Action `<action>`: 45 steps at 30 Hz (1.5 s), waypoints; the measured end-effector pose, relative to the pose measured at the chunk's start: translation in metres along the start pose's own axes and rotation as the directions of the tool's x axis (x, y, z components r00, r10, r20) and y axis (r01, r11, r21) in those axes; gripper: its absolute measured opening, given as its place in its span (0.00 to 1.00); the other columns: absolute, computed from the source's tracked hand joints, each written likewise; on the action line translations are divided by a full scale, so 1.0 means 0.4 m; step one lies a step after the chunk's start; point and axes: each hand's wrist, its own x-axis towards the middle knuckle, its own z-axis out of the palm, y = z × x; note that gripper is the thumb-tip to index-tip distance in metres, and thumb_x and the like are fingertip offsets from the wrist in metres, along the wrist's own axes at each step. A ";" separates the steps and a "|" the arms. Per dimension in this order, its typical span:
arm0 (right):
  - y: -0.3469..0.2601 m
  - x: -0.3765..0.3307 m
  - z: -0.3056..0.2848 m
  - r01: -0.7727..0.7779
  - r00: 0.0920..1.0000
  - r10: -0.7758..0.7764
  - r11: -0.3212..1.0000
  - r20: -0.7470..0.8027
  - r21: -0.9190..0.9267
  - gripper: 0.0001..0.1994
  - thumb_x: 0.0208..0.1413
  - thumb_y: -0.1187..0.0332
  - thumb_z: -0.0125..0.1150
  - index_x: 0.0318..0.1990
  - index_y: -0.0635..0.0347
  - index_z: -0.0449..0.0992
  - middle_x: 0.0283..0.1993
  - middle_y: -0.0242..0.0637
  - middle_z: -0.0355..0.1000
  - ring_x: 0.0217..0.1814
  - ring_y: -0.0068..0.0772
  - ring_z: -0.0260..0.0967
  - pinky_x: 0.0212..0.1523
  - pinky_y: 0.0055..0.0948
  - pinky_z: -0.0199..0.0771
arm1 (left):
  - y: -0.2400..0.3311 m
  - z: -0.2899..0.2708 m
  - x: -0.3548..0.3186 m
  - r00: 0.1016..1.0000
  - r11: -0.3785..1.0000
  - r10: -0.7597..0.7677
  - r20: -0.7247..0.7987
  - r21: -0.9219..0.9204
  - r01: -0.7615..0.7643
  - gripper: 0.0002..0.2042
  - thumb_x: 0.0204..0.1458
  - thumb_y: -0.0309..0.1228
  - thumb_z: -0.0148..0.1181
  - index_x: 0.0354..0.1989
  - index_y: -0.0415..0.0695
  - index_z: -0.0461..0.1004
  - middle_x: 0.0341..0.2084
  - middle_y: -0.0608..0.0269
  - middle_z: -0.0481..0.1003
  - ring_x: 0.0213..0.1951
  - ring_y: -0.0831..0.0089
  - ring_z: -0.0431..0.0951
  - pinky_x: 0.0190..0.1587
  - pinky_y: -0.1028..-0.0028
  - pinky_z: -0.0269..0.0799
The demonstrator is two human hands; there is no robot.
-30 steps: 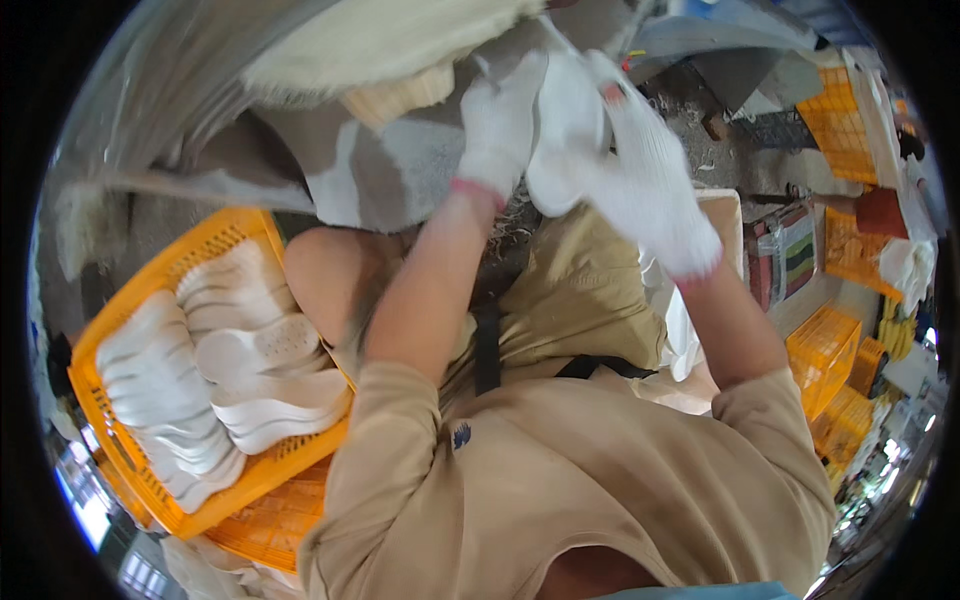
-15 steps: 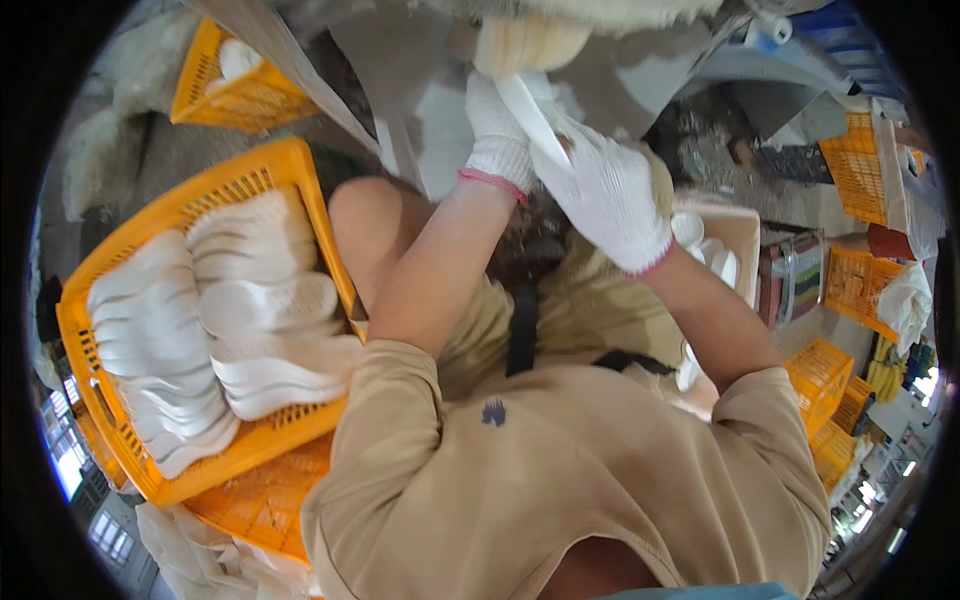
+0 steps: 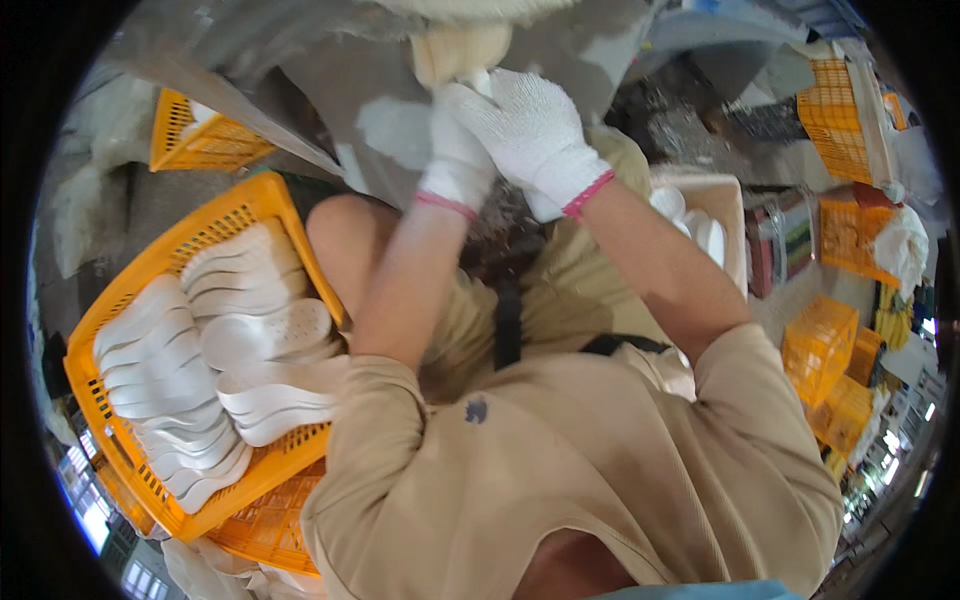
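Both my hands wear white knit gloves with pink cuffs and are together at the top middle. My left hand point(image 3: 460, 150) is closed on a white sole-shaped piece point(image 3: 482, 82). My right hand point(image 3: 532, 130) wraps over the same piece from the right, its fingers overlapping the left hand. Most of the piece is hidden by the gloves; a narrow white end shows just under a cream-coloured, fuzzy-edged wheel point(image 3: 460, 52). Whether the piece touches the wheel I cannot tell. To the left, an orange crate point(image 3: 100, 308) holds stacked rows of similar white curved pieces point(image 3: 150, 350).
Right of my knees stands a pale bin point(image 3: 735, 225) with several white pieces point(image 3: 708, 235). Grey sheeting point(image 3: 340, 85) surrounds the wheel. Another orange crate point(image 3: 215, 140) is at far left, and more orange crates point(image 3: 820, 335) stand at the right.
My hands have moved left and slightly down in view, as has the wheel. The white piece, plainly visible before, is now mostly covered, with my right hand closed over it.
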 end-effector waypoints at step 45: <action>-0.090 0.034 -0.039 -0.116 0.989 0.137 0.948 0.050 -0.296 0.24 0.53 0.42 0.65 0.39 0.54 0.84 0.34 0.45 0.81 0.37 0.50 0.82 0.38 0.43 0.81 | 0.037 -0.042 0.037 0.976 0.965 -0.126 0.178 -0.205 0.162 0.27 0.69 0.46 0.35 0.58 0.35 0.71 0.50 0.45 0.79 0.54 0.49 0.80 0.59 0.55 0.78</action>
